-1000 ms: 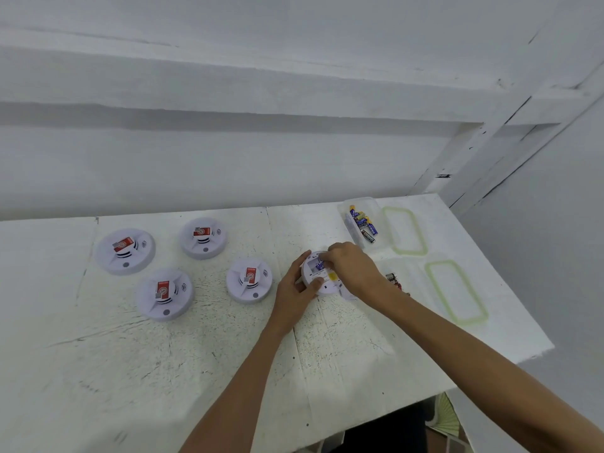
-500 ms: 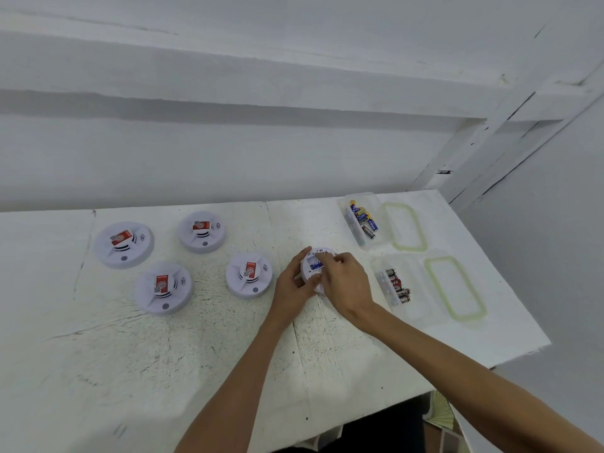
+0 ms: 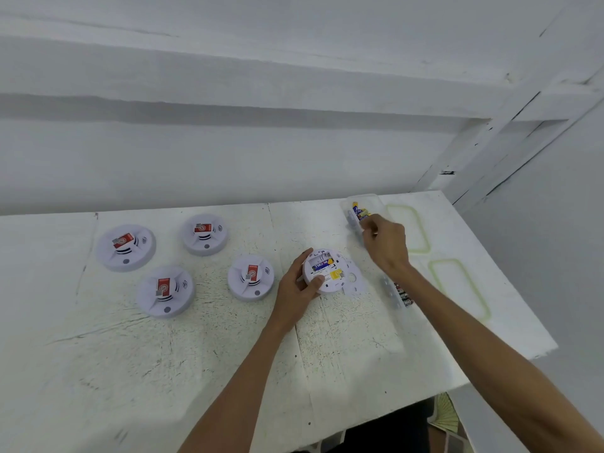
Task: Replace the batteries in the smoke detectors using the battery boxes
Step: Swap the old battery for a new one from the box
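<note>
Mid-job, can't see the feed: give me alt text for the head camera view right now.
The left hand grips an upturned white round smoke detector with its battery bay open on the white table, while the right hand reaches into the far clear plastic battery box. Four more white detectors with red stickers lie to the left.

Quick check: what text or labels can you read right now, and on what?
"CELL": on the blue battery in the open detector; letters before it blurred.
Red stickers on the four closed detectors: too small to read.
Yellow label, boxed batteries: blurred.
</note>
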{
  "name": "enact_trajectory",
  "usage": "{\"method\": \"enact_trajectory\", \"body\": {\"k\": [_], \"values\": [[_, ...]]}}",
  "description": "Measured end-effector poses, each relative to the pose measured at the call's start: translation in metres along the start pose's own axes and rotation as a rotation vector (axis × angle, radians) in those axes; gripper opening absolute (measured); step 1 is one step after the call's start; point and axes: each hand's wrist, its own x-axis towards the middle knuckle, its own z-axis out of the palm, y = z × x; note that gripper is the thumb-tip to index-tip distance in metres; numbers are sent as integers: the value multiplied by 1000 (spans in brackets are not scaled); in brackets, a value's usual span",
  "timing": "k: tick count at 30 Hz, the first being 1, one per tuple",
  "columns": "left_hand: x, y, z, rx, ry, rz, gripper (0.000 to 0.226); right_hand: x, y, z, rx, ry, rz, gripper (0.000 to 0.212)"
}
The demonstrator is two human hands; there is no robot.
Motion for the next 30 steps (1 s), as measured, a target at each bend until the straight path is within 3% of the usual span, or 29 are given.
{"method": "enact_trajectory", "body": {"k": [6, 15, 30], "values": [[1, 2, 1, 15, 9, -3, 56, 57, 45, 11, -251, -235, 269, 37], [1, 2, 1, 16, 15, -12, 57, 65, 41, 26, -370, -252, 350, 30], [2, 0, 2, 16, 9, -10, 60, 66, 24, 24, -720, -351, 255, 28]]}}
